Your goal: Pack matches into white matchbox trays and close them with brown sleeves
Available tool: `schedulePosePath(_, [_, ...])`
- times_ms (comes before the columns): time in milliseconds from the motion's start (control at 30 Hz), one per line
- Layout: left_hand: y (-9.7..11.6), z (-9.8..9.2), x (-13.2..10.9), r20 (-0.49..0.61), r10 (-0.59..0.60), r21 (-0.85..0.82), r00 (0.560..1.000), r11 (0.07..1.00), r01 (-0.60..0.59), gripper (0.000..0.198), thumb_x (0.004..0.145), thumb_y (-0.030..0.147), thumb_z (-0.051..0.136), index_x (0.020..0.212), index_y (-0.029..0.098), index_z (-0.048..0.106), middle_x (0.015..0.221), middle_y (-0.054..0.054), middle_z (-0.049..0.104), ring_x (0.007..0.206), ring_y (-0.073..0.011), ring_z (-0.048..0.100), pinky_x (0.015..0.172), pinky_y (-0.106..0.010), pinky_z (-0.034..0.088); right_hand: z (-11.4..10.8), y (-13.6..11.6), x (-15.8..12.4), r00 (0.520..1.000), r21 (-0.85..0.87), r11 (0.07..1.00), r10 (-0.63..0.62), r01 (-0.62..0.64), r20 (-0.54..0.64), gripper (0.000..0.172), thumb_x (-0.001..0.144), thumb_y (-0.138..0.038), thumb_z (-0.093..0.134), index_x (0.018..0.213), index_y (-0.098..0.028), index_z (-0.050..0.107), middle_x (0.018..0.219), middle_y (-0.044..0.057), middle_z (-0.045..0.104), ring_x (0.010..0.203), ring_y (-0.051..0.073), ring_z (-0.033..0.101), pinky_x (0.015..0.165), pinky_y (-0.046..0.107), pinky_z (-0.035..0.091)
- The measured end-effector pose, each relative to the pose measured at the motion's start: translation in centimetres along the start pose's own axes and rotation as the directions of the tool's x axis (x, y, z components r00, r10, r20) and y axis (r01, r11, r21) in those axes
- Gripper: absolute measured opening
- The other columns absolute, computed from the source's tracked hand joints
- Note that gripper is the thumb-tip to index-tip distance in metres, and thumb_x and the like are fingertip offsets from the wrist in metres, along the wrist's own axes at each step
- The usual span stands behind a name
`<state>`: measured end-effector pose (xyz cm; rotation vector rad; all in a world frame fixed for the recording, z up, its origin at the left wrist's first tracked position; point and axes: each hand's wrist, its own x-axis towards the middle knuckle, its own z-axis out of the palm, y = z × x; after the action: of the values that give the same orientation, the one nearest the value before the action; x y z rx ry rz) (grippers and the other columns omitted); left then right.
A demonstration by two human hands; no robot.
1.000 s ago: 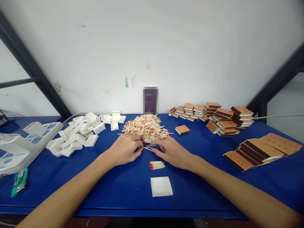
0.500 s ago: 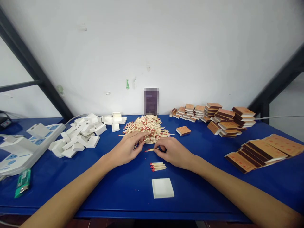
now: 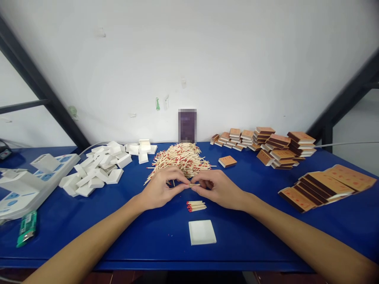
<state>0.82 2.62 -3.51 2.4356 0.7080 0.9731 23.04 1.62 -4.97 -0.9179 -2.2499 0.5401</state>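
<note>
My right hand (image 3: 217, 188) pinches a few matches (image 3: 194, 184) between thumb and fingertips, just in front of a large heap of loose matches (image 3: 180, 157). Thumb and forefinger of my left hand (image 3: 162, 187) close on the other end of the same matches, and the fingertips hide their heads. A small bundle of red-headed matches (image 3: 196, 206) lies on the blue table below my hands. Closer to the table's front edge is a white matchbox tray (image 3: 202, 232).
White trays (image 3: 100, 165) are piled at left beside a power strip (image 3: 38, 189) and a green packet (image 3: 27, 228). Stacked matchboxes (image 3: 278, 148) stand at back right, with one matchbox (image 3: 227, 161) apart. Flattened sleeves (image 3: 325, 187) lie at right.
My left hand has come off the heap's edge and moved right, its fingertips closing on the matches in my right hand. My right hand stays nearly in place.
</note>
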Motion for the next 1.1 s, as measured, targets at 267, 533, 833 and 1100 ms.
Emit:
schedulePosePath(267, [-1.7, -3.2, -0.2, 0.213, 0.084, 0.518, 0.973, 0.835, -0.185, 0.02, 0.085, 0.016, 0.052, 0.097, 0.018, 0.069, 0.087, -0.004, 0.062, 0.08, -0.0176, 0.057, 0.077, -0.034, 0.045, -0.1, 0.1, -0.2, 0.998, -0.193, 0.981, -0.001, 0.014, 0.067, 0.017, 0.089, -0.024, 0.058, 0.075, -0.018, 0.066, 0.055, -0.007, 0.045, 0.051, 0.007, 0.039, 0.074, 0.029, 0.034])
schedulePosePath(533, [-1.7, -3.4, -0.1, 0.402, -0.053, 0.602, 0.914, 0.768, -0.219, 0.018, 0.087, 0.018, 0.051, 0.088, 0.02, 0.069, 0.082, -0.003, 0.06, 0.08, -0.0181, 0.057, 0.075, -0.031, 0.043, 0.1, 0.4, -0.4, 0.995, -0.26, 0.964, 0.069, -0.049, 0.069, 0.012, 0.086, -0.025, 0.061, 0.092, -0.019, 0.07, 0.053, -0.007, 0.047, 0.05, 0.009, 0.041, 0.066, 0.025, 0.035])
schedulePosePath(833, [-0.7, -2.5, -0.3, 0.425, -0.044, 0.522, 0.904, 0.828, -0.206, 0.016, 0.088, 0.019, 0.054, 0.09, 0.021, 0.07, 0.085, -0.002, 0.06, 0.08, -0.0166, 0.057, 0.073, -0.03, 0.041, -0.1, 0.6, 0.0, 0.987, -0.315, 0.946, 0.117, -0.079, 0.106, 0.014, 0.089, -0.026, 0.059, 0.089, -0.019, 0.071, 0.061, -0.003, 0.054, 0.057, 0.011, 0.046, 0.059, 0.024, 0.031])
schedulePosePath(1100, [-0.6, 0.0, -0.4, 0.381, 0.036, 0.38, 0.924, 0.905, -0.193, 0.015, 0.09, 0.019, 0.053, 0.09, 0.019, 0.068, 0.079, -0.001, 0.062, 0.075, -0.0143, 0.056, 0.073, -0.027, 0.04, 0.6, 1.0, 0.1, 0.989, -0.268, 0.958, 0.129, -0.104, 0.078, 0.009, 0.087, -0.023, 0.06, 0.085, -0.018, 0.068, 0.062, -0.004, 0.053, 0.056, 0.01, 0.043, 0.058, 0.024, 0.029])
